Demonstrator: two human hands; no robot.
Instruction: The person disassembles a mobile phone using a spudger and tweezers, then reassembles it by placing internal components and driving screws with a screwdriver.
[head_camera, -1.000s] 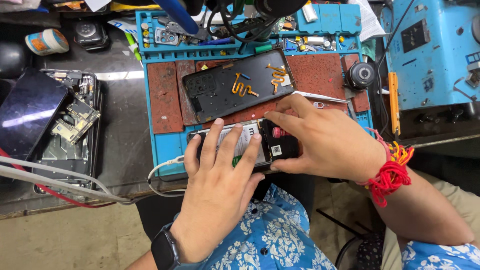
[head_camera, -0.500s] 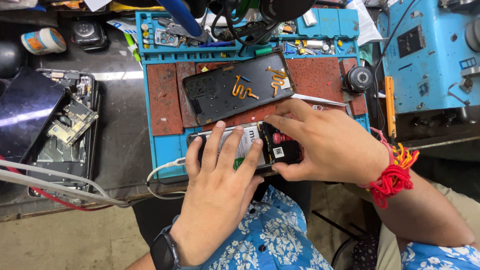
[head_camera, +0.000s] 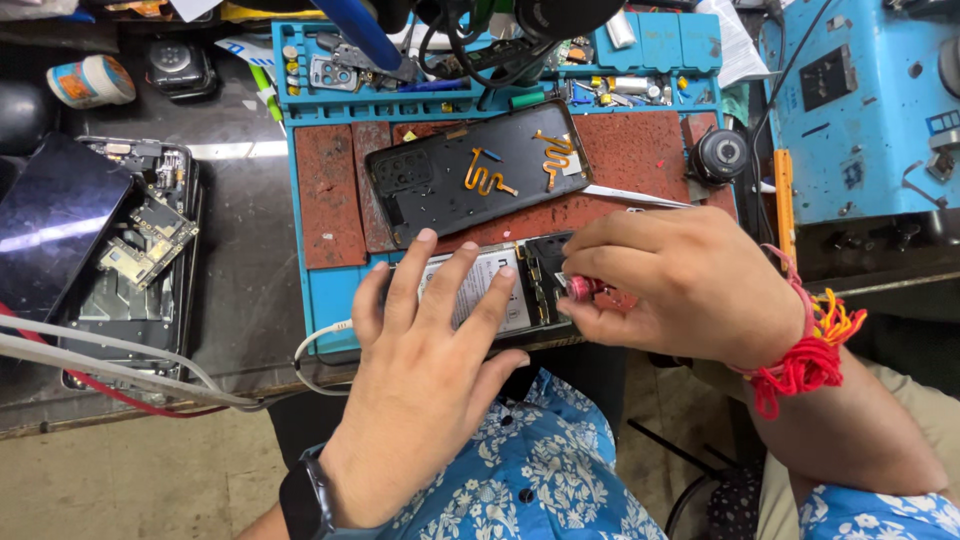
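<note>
Well into a teardown, by the look of it: opened phone (head_camera: 500, 290) lying face down on the near edge of the blue-and-red repair mat (head_camera: 330, 190), back already off. Removed back cover (head_camera: 475, 175) set just behind, inside up, with orange flex strips on it. Screws or shields apparently still being worked at the upper end of the phone; board and battery still seated, so plenty left to lift out.

Left hand (head_camera: 425, 370) spread flat, fingers wide, pressing down on the battery half of the phone to steady it. Right hand (head_camera: 680, 285) curled tight around a small screwdriver (head_camera: 580, 288) with a red knurled cap, tip aimed down at the dark board section beside the battery.

Phone itself: slim dark frame, pale battery label in the middle, board end dark with small metal parts, partly hidden by fingers. White cable (head_camera: 320, 340) near its left end; whether plugged in, cannot tell. A second stripped phone (head_camera: 130, 260) well apart on the left of the counter (head_camera: 240, 250).
</note>
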